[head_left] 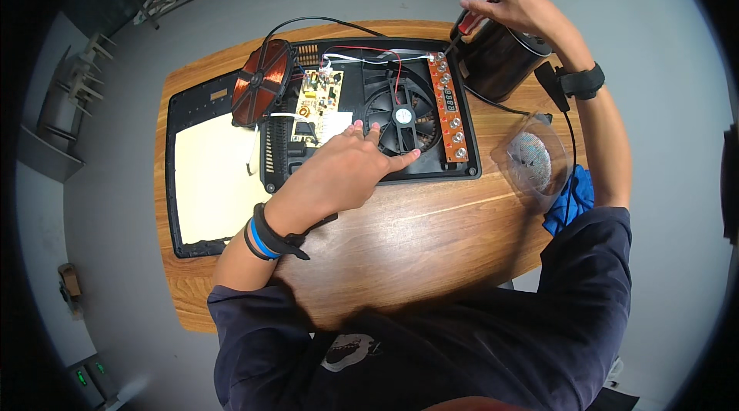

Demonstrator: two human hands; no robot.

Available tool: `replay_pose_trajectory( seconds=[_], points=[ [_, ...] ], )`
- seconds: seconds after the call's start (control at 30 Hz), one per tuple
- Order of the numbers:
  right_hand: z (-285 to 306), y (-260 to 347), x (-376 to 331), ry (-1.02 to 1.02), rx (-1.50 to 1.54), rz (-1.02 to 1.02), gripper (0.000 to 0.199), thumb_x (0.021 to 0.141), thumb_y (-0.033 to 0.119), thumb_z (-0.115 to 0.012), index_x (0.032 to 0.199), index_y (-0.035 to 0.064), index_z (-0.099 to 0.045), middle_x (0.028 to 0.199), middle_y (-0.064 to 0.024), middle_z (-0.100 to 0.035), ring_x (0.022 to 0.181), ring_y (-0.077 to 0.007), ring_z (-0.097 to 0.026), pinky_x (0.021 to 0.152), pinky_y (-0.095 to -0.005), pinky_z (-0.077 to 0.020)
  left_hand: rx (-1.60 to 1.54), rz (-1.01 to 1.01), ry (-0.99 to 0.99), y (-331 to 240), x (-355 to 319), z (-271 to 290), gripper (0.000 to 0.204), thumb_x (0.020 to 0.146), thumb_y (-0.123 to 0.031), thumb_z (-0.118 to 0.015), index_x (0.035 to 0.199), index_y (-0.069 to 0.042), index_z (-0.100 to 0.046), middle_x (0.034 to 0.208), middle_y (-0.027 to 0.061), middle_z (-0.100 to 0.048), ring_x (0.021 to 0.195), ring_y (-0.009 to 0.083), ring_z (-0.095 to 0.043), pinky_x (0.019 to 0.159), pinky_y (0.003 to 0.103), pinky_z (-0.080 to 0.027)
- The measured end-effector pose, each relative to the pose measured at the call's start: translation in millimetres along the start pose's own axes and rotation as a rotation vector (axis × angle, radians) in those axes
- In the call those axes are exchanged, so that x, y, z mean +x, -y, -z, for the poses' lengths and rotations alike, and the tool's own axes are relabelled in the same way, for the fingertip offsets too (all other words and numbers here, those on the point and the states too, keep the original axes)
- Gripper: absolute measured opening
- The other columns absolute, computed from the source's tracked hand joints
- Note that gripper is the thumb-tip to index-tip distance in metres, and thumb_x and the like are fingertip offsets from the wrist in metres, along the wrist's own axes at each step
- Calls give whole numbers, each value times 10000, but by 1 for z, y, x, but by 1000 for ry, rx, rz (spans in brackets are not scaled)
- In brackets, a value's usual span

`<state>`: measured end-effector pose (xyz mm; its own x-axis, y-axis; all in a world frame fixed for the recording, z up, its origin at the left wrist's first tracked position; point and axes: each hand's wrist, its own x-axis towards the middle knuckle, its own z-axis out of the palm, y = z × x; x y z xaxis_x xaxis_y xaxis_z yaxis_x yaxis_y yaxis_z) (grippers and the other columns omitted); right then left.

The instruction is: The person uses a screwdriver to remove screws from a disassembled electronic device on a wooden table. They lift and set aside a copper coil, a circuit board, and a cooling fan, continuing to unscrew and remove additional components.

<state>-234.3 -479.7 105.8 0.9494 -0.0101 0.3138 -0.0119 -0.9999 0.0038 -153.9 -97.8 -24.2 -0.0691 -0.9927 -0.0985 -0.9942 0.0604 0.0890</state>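
Observation:
An opened induction cooker base lies on the wooden table. My left hand rests over it with fingers spread, at the near side of the black cooling fan. In my raised right hand is a screwdriver with a red handle. It slants down to the far end of the orange control board; whether its tip touches a screw is too small to tell. Left of the fan sits the power circuit board. A copper coil stands tilted beside it, joined by wires.
A black cylindrical vessel stands just right of the base. Nearer is a clear plastic container with small contents, beside a blue cloth. The cooker's top panel lies at left. A black cable runs behind the base.

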Motion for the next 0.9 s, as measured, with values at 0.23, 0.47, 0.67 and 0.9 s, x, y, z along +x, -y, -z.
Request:
replay_pose_trajectory(
  seconds=[0.23,0.47,0.67,0.9],
  points=[
    [9,31,9,129,-295,-189,361,1119,359,-747,1311,57,-702,1152,-169,-811,1107,-357,-823,904,-471,-674,-4,5,-5,0,-2,0,917,970,-186,-871,1770,-394,-474,1658,414,-534,1455,599,-621,1312,546,-491],
    [11,11,4,111,-48,171,355,1066,272,-805,1325,57,-690,1196,-164,-768,1017,-359,-795,929,-454,-661,31,-6,-12,1,-1,-4,909,984,-223,-875,1777,-392,-463,1663,403,-537,1463,587,-621,1294,539,-512],
    [12,48,14,254,-391,-391,381,1079,312,-814,1351,75,-693,1196,-159,-765,1100,-352,-787,949,-468,-649,21,14,7,-1,-3,1,903,999,-228,-863,1784,-391,-448,1673,402,-528,1478,573,-615,1297,538,-508],
    [11,0,1,219,-25,25,379,1017,93,-807,1375,106,-685,1355,-88,-678,1208,-284,-761,1009,-444,-656,16,3,-6,-1,-1,-1,917,989,-224,-873,1783,-400,-447,1677,398,-526,1481,571,-614,1294,532,-512]
  ],
)
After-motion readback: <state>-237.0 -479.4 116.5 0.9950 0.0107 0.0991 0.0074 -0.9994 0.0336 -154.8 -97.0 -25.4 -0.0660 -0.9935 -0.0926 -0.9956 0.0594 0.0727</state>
